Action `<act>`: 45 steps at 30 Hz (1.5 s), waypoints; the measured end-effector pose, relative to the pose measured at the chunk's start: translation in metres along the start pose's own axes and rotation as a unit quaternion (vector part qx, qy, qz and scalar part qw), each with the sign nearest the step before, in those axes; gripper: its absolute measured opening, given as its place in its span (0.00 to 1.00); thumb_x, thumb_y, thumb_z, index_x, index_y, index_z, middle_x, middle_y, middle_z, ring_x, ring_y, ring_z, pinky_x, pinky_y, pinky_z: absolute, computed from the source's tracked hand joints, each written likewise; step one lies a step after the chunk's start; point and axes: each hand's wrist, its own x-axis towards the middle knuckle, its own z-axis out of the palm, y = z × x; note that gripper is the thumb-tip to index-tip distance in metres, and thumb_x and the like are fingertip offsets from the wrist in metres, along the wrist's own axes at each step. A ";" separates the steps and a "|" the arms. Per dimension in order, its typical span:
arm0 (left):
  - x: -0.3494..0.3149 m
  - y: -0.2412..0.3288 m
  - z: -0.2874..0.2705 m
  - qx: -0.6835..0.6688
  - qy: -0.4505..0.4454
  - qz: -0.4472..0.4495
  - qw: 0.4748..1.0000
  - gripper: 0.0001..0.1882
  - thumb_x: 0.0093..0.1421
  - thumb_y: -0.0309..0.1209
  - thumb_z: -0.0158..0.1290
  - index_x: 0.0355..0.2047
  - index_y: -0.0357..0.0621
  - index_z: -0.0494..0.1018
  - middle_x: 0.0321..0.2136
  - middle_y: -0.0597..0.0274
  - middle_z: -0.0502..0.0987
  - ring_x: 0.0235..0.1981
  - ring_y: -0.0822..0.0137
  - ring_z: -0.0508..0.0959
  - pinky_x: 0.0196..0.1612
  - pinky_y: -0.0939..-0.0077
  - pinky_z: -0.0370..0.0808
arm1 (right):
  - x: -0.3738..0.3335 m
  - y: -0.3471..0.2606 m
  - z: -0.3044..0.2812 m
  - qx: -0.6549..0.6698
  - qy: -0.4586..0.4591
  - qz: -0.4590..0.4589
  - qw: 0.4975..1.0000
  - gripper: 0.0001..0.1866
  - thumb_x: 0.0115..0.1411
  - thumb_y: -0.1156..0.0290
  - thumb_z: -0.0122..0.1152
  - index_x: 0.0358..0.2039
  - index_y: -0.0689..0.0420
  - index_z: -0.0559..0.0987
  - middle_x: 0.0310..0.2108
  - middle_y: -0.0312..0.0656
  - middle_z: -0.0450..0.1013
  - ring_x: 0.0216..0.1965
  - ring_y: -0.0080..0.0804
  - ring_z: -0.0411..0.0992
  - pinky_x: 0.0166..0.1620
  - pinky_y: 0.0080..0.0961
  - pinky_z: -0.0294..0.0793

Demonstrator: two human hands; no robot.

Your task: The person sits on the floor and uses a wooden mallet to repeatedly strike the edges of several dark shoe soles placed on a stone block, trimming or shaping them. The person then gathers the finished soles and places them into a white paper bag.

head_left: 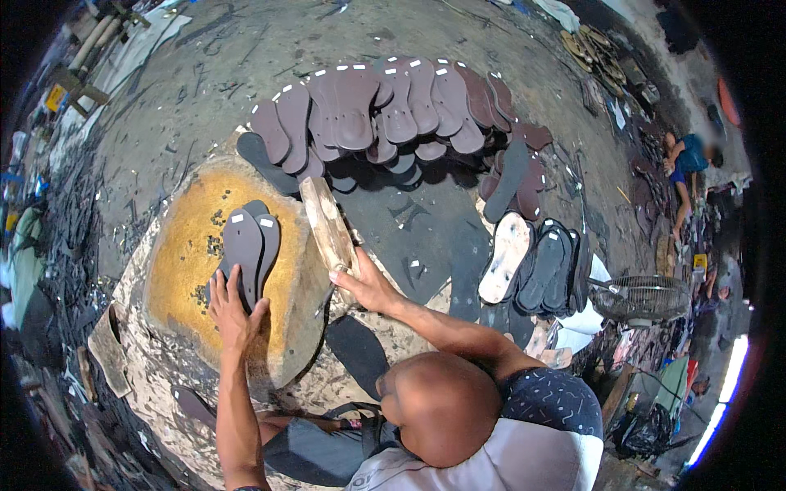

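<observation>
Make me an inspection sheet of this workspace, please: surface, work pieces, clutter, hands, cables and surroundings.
Surface: a low block with a worn yellow top, edges rough.
Work pieces: two overlapping dark sandal soles on the yellow top; many brown soles in an arc beyond; black soles and a white, dark-spotted sole to the right.
Clutter: small black bits scattered on the yellow top.
Left hand: fingers spread over the near end of the overlapping soles.
Right hand: closed around the near end of a wooden club.
Cables: none clearly made out.
Surroundings: a caged fan and another person at right.
</observation>
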 end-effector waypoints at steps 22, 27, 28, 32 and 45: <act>0.184 0.235 -0.158 -0.540 -0.076 0.106 0.832 0.42 0.61 0.46 0.65 0.69 0.42 0.61 0.67 0.41 0.63 0.66 0.46 0.68 0.63 0.62 0.71 | -0.003 0.005 0.030 -0.046 -0.016 0.023 0.999 0.45 0.66 0.56 0.65 0.70 0.70 0.52 0.62 0.52 0.65 0.63 0.35 0.63 0.66 0.31 0.61; 0.099 0.091 -0.129 -0.483 -0.008 -0.020 0.875 0.30 0.68 0.37 0.57 0.67 0.43 0.65 0.64 0.48 0.70 0.65 0.54 0.69 0.64 0.63 0.69 | -0.004 0.001 0.032 0.034 -0.035 -0.008 0.999 0.38 0.67 0.60 0.64 0.66 0.68 0.58 0.58 0.47 0.68 0.60 0.31 0.64 0.63 0.29 0.65; 0.068 0.036 -0.115 -0.430 0.042 -0.080 0.898 0.28 0.70 0.36 0.55 0.67 0.42 0.65 0.64 0.51 0.70 0.64 0.56 0.70 0.65 0.64 0.68 | -0.005 -0.004 0.030 0.029 -0.036 -0.002 0.999 0.37 0.67 0.59 0.64 0.66 0.68 0.59 0.58 0.47 0.68 0.60 0.31 0.65 0.63 0.28 0.65; -0.189 -0.223 -0.041 -0.191 0.263 -0.377 0.867 0.41 0.66 0.49 0.58 0.70 0.38 0.58 0.66 0.42 0.63 0.66 0.51 0.65 0.67 0.60 0.63 | -0.002 -0.015 0.038 -0.009 -0.045 -0.015 0.999 0.40 0.63 0.48 0.65 0.61 0.69 0.64 0.55 0.55 0.72 0.58 0.40 0.69 0.62 0.35 0.65; -0.227 -0.160 -0.043 -0.051 0.264 -0.317 0.909 0.38 0.60 0.38 0.63 0.68 0.46 0.64 0.60 0.42 0.70 0.60 0.44 0.69 0.66 0.50 0.62 | -0.001 -0.016 0.050 0.045 -0.085 0.069 0.993 0.25 0.68 0.68 0.59 0.60 0.65 0.65 0.48 0.43 0.73 0.46 0.28 0.74 0.51 0.28 0.76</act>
